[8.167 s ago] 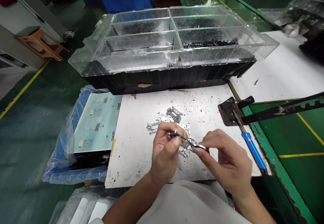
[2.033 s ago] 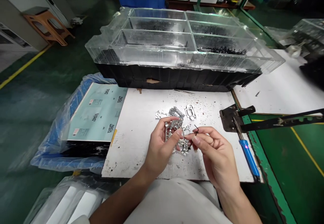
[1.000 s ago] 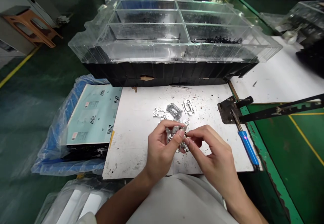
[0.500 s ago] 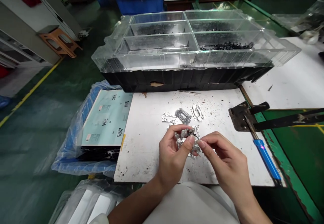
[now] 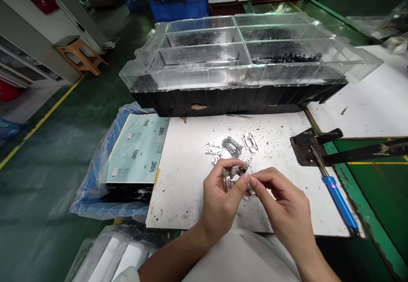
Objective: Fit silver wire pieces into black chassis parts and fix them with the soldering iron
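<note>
My left hand (image 5: pixel 219 199) is closed around a silver metal frame part (image 5: pixel 228 180) with cut-outs, held just above the white board (image 5: pixel 181 175). The thumb and fingertips of my right hand (image 5: pixel 287 201) are pinched together at the part's right side, touching my left thumb. What lies in that pinch is too small and covered to make out. Behind my hands several similar parts lie on the board: a darker grey frame (image 5: pixel 231 146), a bright silver frame (image 5: pixel 250 142) and a flat silver one (image 5: pixel 213 148). Others are partly hidden by my fingers.
A clear divided tray (image 5: pixel 197 78) with small black pieces in some compartments stands at the back on a black base. At right are a blue-handled tool (image 5: pixel 340 201) and a black metal bracket (image 5: pixel 302 146). Light-blue printed sheets (image 5: pixel 137 150) fill a lined bin at left.
The part has turned slightly in my left hand, and my right fingertips have closed in against my left thumb. A thin dark piece seen between them earlier is now mostly hidden. The view has shifted slightly.
</note>
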Tool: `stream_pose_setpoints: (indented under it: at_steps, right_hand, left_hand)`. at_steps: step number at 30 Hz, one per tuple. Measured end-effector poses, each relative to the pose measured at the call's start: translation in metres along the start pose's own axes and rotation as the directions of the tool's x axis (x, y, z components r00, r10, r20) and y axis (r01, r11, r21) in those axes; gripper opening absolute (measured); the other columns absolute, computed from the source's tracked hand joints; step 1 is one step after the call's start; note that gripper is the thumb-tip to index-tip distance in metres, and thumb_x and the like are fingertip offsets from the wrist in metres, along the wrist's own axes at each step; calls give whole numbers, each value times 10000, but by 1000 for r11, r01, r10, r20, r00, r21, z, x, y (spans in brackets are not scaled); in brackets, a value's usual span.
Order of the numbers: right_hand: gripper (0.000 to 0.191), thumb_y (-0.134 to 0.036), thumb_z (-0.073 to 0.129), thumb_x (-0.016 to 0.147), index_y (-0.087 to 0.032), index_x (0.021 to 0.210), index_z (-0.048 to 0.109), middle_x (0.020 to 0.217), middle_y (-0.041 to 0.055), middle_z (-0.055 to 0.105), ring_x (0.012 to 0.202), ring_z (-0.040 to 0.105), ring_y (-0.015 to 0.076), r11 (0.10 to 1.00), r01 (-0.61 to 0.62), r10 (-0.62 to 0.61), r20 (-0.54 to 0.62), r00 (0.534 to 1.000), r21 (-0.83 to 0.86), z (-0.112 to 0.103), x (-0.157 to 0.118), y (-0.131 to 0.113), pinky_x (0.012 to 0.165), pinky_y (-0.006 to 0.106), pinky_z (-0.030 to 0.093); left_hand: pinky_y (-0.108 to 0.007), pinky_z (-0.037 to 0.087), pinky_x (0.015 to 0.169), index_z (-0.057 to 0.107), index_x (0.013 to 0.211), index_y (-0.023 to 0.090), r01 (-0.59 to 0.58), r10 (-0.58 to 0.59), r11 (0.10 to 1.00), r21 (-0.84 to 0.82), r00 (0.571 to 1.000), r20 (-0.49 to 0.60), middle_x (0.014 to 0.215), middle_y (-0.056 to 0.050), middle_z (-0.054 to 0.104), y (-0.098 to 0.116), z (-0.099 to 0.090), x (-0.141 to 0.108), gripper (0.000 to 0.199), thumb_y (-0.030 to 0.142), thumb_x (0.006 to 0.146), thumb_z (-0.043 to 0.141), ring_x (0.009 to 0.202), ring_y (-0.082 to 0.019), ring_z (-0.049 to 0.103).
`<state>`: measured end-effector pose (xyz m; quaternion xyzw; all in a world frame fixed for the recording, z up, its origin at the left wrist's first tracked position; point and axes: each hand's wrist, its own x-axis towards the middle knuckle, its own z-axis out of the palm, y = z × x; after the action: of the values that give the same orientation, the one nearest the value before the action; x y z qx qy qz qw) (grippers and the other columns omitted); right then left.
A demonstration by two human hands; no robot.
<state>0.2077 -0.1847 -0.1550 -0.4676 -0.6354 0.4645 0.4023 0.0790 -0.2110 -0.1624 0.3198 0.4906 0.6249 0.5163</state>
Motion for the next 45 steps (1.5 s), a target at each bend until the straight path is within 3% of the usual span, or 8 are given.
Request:
stream_pose_setpoints:
  at_steps: [11,17,21,26,29,33,36,45]
  right_hand:
    - [126,-285,646,976,-229,868,681,810,27,654,747,617,178,998,57,-57,-14,998,-19,-1,-2,3,663,316,504]
    - [107,-259,650,972,-226,873,675,807,29,642,737,607,175,997,73,-73,-19,997,-29,-1,-2,0,645,309,494]
    - [50,-191,666,950,-232,958,692,863,32,648,752,610,170,979,184,-183,16,983,-91,-3,-3,-2,623,295,502]
    - [329,-30,643,908,-243,1155,684,966,54,641,847,645,174,869,413,-428,6,904,-274,3,-9,-2,680,292,555]
    - [401,9,653,883,-240,1197,666,973,55,625,840,634,166,828,459,-491,-24,871,-322,9,-11,1,700,297,558]
    - [245,-113,679,913,-236,1124,650,926,43,605,748,582,166,940,291,-308,-77,948,-177,12,-10,2,640,321,521]
    - [176,-181,691,925,-235,1085,640,900,27,602,729,561,159,985,157,-158,-5,987,-75,12,-10,1,640,323,508]
    - [142,-144,710,919,-255,1003,686,863,7,600,741,571,142,985,148,-154,75,985,88,5,-7,-4,611,292,498]
  left_hand:
    - [-225,548,630,707,986,217,-71,79,993,93,994,-82,896,-21,607,5,4,1,146,282,867,758,786,-141,576]
    - [-229,505,599,710,954,229,-143,147,987,71,988,-50,834,4,635,3,3,6,103,261,869,758,709,-120,589]
    - [-247,502,688,711,970,232,-143,142,990,-6,985,-97,843,-2,635,1,-3,10,122,250,865,770,765,-124,590]
    - [-261,499,722,695,1002,231,-89,77,987,-131,993,-94,819,-11,653,3,-5,12,141,272,882,757,778,-135,603]
    - [-262,507,706,678,1001,225,-76,58,980,-183,993,-99,798,-12,663,5,-3,12,159,281,875,757,757,-136,605]
    - [-279,514,665,637,965,223,-87,58,971,-223,990,-132,762,-11,649,6,-2,11,201,321,847,767,707,-145,595]
    - [-304,541,673,608,956,236,-101,75,962,-254,991,-110,799,-7,638,7,-3,11,210,343,852,755,695,-145,597]
    - [-303,554,711,627,918,246,-287,282,936,-205,958,-54,832,-10,614,5,-7,11,143,314,868,743,804,-167,647]
